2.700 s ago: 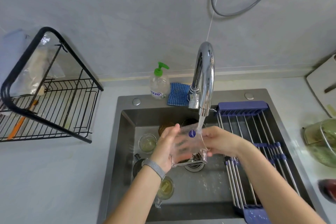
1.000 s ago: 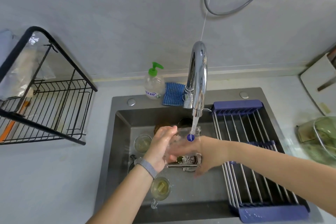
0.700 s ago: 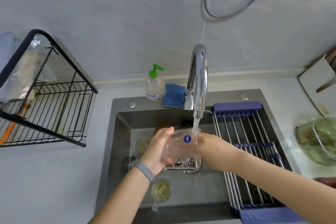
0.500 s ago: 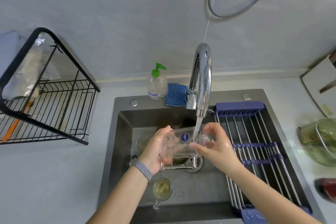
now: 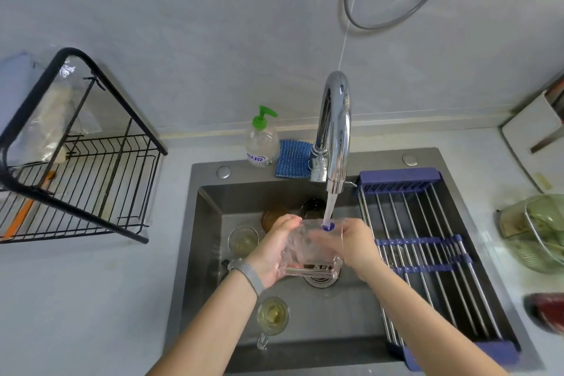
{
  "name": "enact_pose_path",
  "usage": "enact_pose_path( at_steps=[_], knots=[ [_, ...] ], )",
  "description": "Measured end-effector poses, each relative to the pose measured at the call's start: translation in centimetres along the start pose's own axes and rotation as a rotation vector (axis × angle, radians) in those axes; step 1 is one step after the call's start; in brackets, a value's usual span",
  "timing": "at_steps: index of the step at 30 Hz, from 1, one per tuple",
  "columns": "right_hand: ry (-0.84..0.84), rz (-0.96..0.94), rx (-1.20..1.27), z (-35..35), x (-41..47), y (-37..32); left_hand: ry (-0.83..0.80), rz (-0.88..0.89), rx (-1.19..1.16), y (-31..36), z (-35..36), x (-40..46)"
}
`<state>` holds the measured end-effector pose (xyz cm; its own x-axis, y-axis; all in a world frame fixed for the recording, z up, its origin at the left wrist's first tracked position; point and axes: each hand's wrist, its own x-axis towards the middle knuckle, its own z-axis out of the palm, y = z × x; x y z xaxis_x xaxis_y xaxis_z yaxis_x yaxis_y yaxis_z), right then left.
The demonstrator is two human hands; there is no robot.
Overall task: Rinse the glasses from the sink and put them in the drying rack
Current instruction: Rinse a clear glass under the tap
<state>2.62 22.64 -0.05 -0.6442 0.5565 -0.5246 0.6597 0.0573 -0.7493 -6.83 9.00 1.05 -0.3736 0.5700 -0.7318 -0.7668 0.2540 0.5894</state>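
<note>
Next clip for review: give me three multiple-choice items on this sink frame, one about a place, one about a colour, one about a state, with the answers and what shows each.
1. Where does the blue scrubbing pad lie?
A. On the sink's back ledge, between the soap bottle and the faucet
B. In the black wire rack
C. On the roll-up rack

2. What colour is the soap bottle's pump?
A. Red
B. Green
C. White

3. What is the state of the clear glass?
A. Standing untouched on the sink floor
B. Drying in the black wire rack
C. Held by the left hand and the right hand under running water

Answers:
1. A, since the pad sits on the ledge behind the basin, right of the bottle.
2. B, since the pump head is bright green.
3. C, since both hands grip the glass beneath the faucet's stream.
</note>
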Motion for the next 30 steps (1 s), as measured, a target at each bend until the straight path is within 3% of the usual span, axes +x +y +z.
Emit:
enact_pose_path(
  at_steps=[1,5,8,10,14,17,19,22,25,27,30],
  knots=[
    [-0.014,-0.029,-0.055,-0.3,0.1,-0.2,0.005,-0.015,0.007,-0.3,-0.1,0.1],
    [-0.492,-0.032,-0.134,-2.7,-1.1,-3.1,-0.052,-0.173,-0.078,-0.7,-0.9,0.0],
    [-0.320,-0.067,-0.401,-2.4,-0.3,-3.2,-0.061,-0.205,-0.119,-1.4,-1.1,0.3],
    [-0.327,-0.031,-0.207,-2.2,0.0,-2.4,-0.078,-0.178,-0.128,-1.3,-1.3,0.4],
    [-0.663,0.125,0.341,-2.8,-1.0,-1.8,-0.122,0.027,-0.361,-0.3,-2.2,-0.6],
    [-0.459,0.333,0.611,-0.2,-1.1,-1.4,-0.064,0.201,-0.527,-1.3,-2.0,-0.4],
    [-0.291,0.436,0.747,1.9,-1.7,-1.3,0.049,0.207,-0.541,-1.6,-1.5,0.7],
    [-0.182,0.334,0.358,2.4,-2.7,-0.4,0.204,0.048,-0.495,-0.8,-1.0,1.3],
    [-0.091,0.129,-0.089,1.1,-1.5,0.0,0.181,-0.120,-0.437,-0.7,-0.4,1.7],
    [-0.097,0.026,-0.094,0.3,-1.3,-0.5,0.208,-0.179,-0.404,-0.6,-0.2,2.1],
    [-0.388,-0.007,0.254,-1.0,-1.5,-1.0,0.223,-0.242,-0.353,-0.2,0.1,2.3]
  ],
)
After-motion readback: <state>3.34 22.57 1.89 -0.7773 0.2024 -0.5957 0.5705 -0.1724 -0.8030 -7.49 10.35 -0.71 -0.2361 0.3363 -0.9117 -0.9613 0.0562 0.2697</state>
